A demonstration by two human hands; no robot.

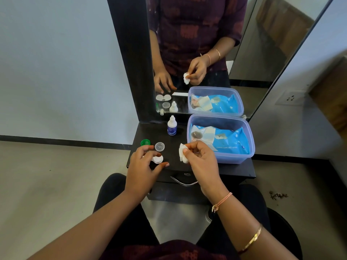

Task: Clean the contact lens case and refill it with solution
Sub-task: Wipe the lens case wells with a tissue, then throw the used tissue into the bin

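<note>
my wipe (183, 153) is white, like the lens case (158, 159). one cap (145, 142) is green, the other cap (159, 146) clear grey. the bottle (172, 126) is white with a blue label. the tub (234, 158) is pale lilac (bright blue packet (231, 142) inside). the table (242, 170) is black.

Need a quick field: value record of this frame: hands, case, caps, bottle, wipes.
left hand: on the white lens case, holding it on the dark table
right hand: pinching a crumpled white wipe above the table
caps: green cap and clear cap, both off, behind the case
solution bottle: upright, capped, near the mirror
wipes pack: blue, inside the plastic tub, right side
</note>
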